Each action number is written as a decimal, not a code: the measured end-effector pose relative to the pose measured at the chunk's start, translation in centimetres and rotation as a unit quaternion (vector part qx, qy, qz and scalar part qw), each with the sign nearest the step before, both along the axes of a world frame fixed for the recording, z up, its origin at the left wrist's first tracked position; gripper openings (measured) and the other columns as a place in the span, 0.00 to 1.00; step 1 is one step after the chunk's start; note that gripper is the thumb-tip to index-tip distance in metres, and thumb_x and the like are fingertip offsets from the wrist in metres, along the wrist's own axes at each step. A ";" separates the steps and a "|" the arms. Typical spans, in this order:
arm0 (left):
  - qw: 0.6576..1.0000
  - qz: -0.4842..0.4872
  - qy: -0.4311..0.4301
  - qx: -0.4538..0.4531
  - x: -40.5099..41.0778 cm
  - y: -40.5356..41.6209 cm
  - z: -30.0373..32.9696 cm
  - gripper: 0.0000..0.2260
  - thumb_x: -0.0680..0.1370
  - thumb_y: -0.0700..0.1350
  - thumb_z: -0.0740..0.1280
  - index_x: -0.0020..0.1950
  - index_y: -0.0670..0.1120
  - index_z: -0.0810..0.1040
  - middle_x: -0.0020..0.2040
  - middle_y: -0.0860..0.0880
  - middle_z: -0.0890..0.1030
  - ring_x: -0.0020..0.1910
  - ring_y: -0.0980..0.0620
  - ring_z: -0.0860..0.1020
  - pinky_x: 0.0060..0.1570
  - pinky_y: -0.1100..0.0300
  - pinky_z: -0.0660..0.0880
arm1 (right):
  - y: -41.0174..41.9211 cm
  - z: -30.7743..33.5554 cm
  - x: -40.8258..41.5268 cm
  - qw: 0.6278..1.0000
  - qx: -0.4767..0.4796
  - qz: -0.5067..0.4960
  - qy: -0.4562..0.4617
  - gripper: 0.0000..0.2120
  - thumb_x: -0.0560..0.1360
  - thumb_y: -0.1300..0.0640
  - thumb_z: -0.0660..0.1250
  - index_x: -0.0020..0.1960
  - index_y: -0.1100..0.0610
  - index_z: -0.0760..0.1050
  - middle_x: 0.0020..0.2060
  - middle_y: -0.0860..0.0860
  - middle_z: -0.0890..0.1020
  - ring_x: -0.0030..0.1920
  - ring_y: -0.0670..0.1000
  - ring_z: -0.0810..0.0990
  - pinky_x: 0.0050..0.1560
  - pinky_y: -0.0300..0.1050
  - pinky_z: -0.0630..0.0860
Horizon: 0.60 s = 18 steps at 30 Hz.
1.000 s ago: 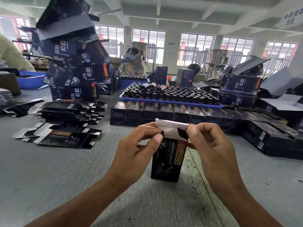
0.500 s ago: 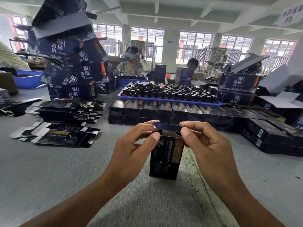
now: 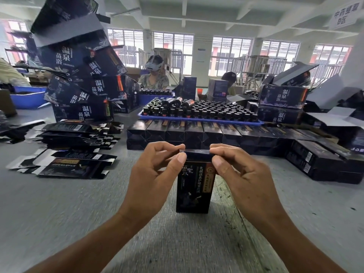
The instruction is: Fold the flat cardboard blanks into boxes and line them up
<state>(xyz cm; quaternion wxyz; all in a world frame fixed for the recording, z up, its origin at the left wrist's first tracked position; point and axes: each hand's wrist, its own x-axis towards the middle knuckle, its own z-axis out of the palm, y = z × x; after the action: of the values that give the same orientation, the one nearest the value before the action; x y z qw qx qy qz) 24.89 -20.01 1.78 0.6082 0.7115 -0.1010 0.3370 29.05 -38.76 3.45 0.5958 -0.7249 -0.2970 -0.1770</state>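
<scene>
Both hands, left hand [image 3: 151,174] and right hand [image 3: 242,174], pinch the box [image 3: 194,190] top flap; tuck it evenly, imo, box upright at 12 o'clock.

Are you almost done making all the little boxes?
Not yet. A long row of folded boxes already lies lined up on the table. Both the left hand and right hand pinch the top flap of one upright box. A pile of flat blanks waits at the left.
</scene>
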 end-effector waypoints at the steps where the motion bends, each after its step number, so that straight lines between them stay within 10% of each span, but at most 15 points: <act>1: 1.000 0.002 -0.004 0.008 0.0 0.1 0.0 0.14 0.76 0.57 0.68 0.59 0.55 0.76 0.57 0.56 0.84 0.56 0.55 0.83 0.53 0.55 0.82 | 0.0 0.0 0.1 1.000 0.002 0.002 0.002 0.09 0.78 0.56 0.68 0.54 0.46 0.83 0.54 0.37 0.83 0.60 0.41 0.80 0.56 0.41 0.81; 18: 0.965 0.068 -0.102 0.233 0.9 1.7 -0.8 0.13 0.80 0.45 0.68 0.64 0.46 0.81 0.64 0.51 0.80 0.59 0.59 0.81 0.48 0.66 0.80 | 0.0 -1.5 1.3 0.992 -0.073 -0.039 -0.092 0.10 0.79 0.52 0.66 0.59 0.47 0.81 0.62 0.39 0.79 0.63 0.36 0.76 0.55 0.28 0.75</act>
<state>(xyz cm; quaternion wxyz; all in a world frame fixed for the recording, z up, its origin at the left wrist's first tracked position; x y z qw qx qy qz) 25.82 -18.29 0.94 0.3879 0.8005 -0.1897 0.4156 30.39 -38.73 1.99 0.5041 -0.7584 -0.3336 -0.2438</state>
